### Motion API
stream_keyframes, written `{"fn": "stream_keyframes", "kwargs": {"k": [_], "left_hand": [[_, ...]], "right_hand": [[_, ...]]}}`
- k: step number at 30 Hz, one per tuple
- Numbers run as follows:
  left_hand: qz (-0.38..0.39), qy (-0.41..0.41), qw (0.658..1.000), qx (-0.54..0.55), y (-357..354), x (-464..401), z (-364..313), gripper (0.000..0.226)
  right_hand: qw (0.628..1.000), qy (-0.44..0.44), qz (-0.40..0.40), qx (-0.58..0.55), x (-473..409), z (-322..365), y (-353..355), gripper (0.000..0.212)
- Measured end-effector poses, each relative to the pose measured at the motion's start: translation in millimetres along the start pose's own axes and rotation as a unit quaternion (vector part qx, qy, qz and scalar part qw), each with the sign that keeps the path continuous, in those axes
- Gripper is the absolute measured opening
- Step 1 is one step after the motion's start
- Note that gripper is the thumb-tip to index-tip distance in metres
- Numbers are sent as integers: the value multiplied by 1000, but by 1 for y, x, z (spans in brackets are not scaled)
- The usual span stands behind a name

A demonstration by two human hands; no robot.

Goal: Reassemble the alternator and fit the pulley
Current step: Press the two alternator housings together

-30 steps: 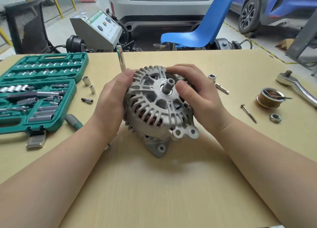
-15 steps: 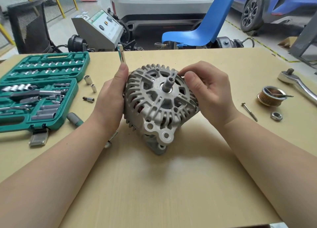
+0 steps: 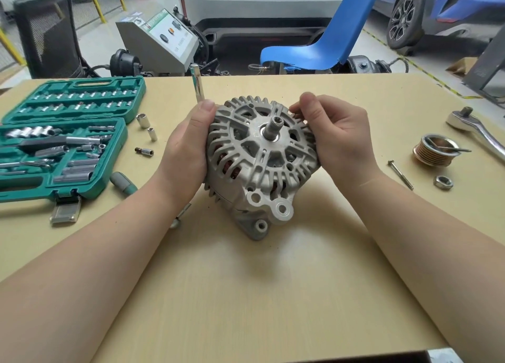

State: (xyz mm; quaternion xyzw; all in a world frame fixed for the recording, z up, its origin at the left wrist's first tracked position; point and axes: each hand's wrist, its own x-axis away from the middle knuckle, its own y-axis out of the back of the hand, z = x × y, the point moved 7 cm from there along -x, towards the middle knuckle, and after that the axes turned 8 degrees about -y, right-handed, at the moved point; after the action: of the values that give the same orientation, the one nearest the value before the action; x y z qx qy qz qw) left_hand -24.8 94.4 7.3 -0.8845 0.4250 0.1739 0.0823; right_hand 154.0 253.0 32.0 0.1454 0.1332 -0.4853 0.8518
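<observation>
The grey alternator (image 3: 262,160) stands tilted on the table (image 3: 246,294) in the middle, its bare shaft (image 3: 269,129) pointing up towards me. My left hand (image 3: 185,149) grips its left side, thumb on the finned rim. My right hand (image 3: 338,138) grips the upper right rim with curled fingers. The ribbed pulley (image 3: 434,151) lies on the table to the right, with a nut (image 3: 443,182) and a long bolt (image 3: 400,174) near it.
A green socket set case (image 3: 62,138) lies open at the left, with loose sockets (image 3: 142,120) beside it. A ratchet handle (image 3: 475,130) lies at the far right. A chrome bar (image 3: 196,86) stands behind my left hand. A blue chair (image 3: 328,40) is beyond the table.
My right hand has slid from over the shaft to the alternator's right rim. The housing has turned, so its mounting lugs now sit lower and nearer the front.
</observation>
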Motion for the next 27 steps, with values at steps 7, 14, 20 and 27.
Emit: {"fn": "stream_keyframes", "kwargs": {"k": [7, 14, 20, 27], "left_hand": [[26, -17, 999, 16, -2, -2, -2, 60], [42, -16, 999, 12, -6, -2, 0, 48], [78, -3, 996, 45, -13, 2, -7, 69], [92, 9, 993, 70, -12, -2, 4, 44]], "right_hand": [[990, -134, 15, -33, -1, -17, -3, 40], [982, -170, 55, -61, 5, -18, -12, 35], [982, -172, 59, -48, 6, -16, -12, 37], [987, -149, 57, -30, 7, -13, -12, 38]]}}
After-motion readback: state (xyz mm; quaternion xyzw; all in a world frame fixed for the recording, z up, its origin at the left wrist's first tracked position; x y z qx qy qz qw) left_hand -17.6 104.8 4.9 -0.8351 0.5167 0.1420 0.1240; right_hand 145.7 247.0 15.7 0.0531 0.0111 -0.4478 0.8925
